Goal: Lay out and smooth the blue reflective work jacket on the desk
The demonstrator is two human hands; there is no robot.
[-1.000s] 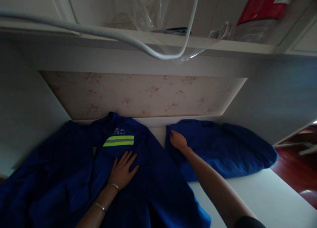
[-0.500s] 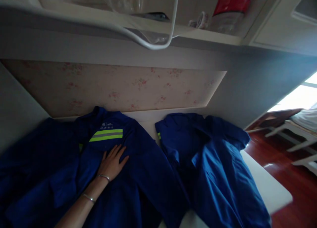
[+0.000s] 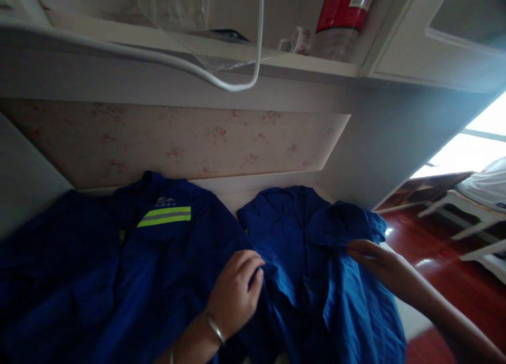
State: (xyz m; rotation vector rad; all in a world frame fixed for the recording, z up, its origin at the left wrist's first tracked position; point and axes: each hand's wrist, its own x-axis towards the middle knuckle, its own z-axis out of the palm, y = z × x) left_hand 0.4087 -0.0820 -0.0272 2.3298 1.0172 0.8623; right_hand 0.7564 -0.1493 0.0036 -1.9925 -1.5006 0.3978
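The left hand (image 3: pixel 237 289), fingers curled, is resting where a striped jacket (image 3: pixel 154 258), left, is meeting a blue garment (image 3: pixel 290 237), right. The right hand (image 3: pixel 377 258) is touching that garment's right side; whether either is gripping, I cannot tell.

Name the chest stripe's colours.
The chest stripe is yellow-green with grey through its middle, clearest in head view.

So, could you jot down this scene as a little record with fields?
Left garment: blue, with pale lettering above a yellow-green and grey stripe
Right garment: blue, rumpled
Left hand: curled where the two garments meet; grip unclear
Left wrist: silvery bracelet
Right hand: at the edge of a fold on the right garment; blurred, grip unclear
Surface underneath: white
Behind: floral panel
Shelf above: red item, clear plastic
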